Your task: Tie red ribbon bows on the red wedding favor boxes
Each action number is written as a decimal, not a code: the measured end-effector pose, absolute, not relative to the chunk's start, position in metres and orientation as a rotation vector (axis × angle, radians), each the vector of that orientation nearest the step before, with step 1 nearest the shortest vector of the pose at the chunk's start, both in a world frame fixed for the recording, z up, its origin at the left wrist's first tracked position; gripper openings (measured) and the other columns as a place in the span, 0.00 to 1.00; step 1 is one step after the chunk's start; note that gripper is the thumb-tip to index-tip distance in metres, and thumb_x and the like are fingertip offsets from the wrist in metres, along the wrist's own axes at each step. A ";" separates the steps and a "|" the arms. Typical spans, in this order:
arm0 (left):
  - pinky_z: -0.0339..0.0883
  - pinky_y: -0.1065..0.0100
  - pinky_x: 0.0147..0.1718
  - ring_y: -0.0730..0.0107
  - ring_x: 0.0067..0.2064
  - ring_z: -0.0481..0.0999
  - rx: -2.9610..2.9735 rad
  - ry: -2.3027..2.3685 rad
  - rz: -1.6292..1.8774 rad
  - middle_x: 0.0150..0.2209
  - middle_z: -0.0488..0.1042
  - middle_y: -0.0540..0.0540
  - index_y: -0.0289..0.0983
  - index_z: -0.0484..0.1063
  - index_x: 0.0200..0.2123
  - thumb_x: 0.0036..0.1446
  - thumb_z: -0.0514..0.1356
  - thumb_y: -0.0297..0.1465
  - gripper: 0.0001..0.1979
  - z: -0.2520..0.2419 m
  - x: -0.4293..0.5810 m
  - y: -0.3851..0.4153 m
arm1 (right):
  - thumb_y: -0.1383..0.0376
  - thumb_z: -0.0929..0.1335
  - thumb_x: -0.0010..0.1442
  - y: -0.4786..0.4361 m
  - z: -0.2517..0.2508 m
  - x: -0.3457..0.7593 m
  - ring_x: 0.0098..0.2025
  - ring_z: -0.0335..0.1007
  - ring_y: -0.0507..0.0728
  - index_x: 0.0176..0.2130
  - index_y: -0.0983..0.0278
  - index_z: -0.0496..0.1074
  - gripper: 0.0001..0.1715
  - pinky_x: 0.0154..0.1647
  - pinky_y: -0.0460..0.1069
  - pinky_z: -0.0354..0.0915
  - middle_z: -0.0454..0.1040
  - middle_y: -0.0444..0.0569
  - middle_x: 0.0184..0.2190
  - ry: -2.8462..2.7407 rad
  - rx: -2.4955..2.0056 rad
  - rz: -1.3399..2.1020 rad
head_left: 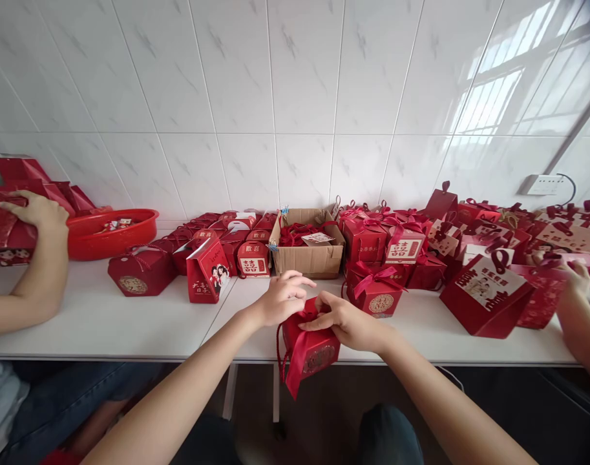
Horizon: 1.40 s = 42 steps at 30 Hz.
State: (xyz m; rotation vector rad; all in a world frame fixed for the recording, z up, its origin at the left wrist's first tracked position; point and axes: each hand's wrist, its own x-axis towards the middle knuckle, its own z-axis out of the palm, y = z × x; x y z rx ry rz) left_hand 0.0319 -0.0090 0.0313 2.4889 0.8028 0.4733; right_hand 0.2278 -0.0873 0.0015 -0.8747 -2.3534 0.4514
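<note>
At the table's front edge, a red gift box [322,357] sits tilted, with a round gold pattern on its front and a dark red cord handle at its left side. A red satin ribbon [298,366] crosses its top and one end hangs over the front. My right hand [347,321] pinches the ribbon between thumb and index finger above the box. My left hand [284,298] is curled at the top of the box, its lower fingers closed at the ribbon and an upper finger lifted; its fingertips are partly hidden.
Behind the box stands a cardboard carton [307,261] of red ribbons. Finished-looking red boxes [379,294] crowd the right; more boxes [142,274] and a red basin [114,236] stand left. Other people's hands [45,210] hold boxes at both sides. A tiled wall bounds the back.
</note>
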 end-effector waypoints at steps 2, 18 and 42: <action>0.44 0.48 0.58 0.51 0.60 0.56 2.561 0.848 0.459 0.53 0.73 0.52 0.38 0.66 0.16 0.48 0.54 0.28 0.10 0.036 0.031 -0.010 | 0.80 0.59 0.58 -0.087 0.001 0.227 0.36 0.63 0.51 0.49 0.57 0.76 0.30 0.40 0.49 0.68 0.62 0.49 0.36 -2.359 -0.882 0.462; 0.64 0.67 0.37 0.65 0.35 0.72 1.921 0.904 0.801 0.28 0.72 0.50 0.39 0.56 0.20 0.50 0.60 0.40 0.17 0.028 0.038 -0.042 | 0.66 0.65 0.62 -0.087 0.004 0.226 0.33 0.67 0.52 0.38 0.63 0.70 0.04 0.32 0.46 0.63 0.74 0.47 0.34 -1.910 -0.980 0.396; 0.55 0.72 0.26 0.74 0.24 0.62 1.906 0.887 0.857 0.19 0.55 0.56 0.38 0.51 0.17 0.46 0.65 0.40 0.24 0.005 0.045 -0.039 | 0.58 0.70 0.53 -0.072 -0.017 0.216 0.29 0.61 0.50 0.30 0.62 0.59 0.15 0.32 0.47 0.60 0.63 0.41 0.27 -1.379 -0.982 0.769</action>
